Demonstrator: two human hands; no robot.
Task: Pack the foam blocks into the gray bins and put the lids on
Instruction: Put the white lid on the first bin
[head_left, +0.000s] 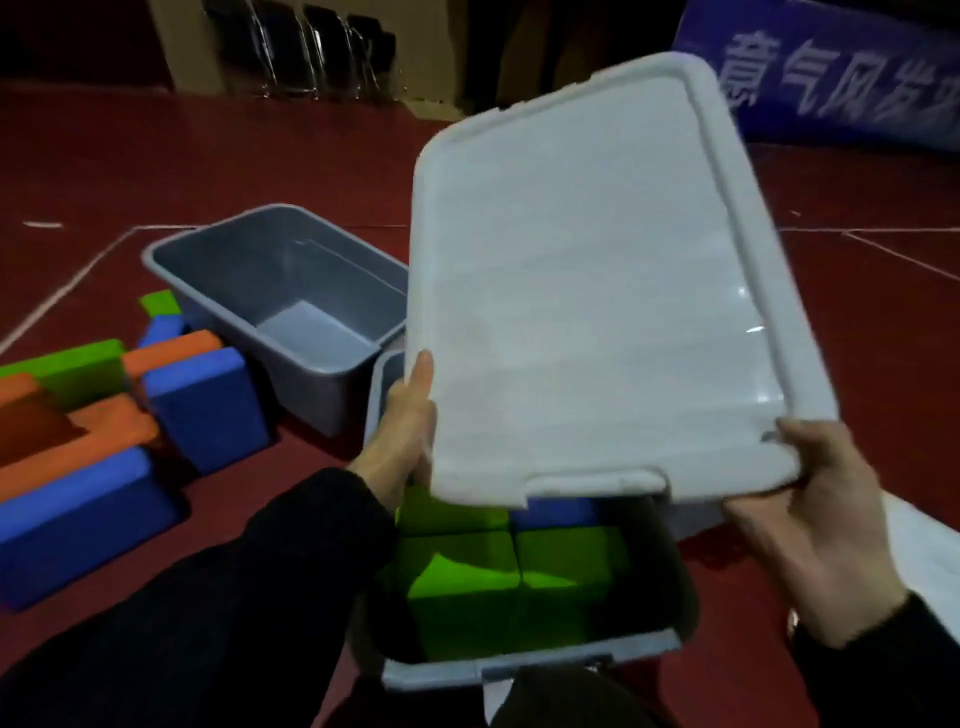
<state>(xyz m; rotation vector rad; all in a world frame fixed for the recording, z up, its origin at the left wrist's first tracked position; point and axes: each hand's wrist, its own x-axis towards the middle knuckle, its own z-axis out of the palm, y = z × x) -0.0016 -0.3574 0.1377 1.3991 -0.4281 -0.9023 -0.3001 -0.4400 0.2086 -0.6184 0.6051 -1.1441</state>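
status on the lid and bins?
Both hands, left and right, grip the white lid, tilted above the near bin. Green blocks packed inside. Far bin empty; blocks on floor. Nothing in the way.

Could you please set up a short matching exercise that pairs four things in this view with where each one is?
Things:
1. white lid
2. empty gray bin
3. green foam blocks
4. blue foam block

Places:
A. on the red floor, left of the empty bin
B. inside the near bin
C. held in both hands above the near bin
D. on the floor beyond the left hand

Pairs: 1-C, 2-D, 3-B, 4-A
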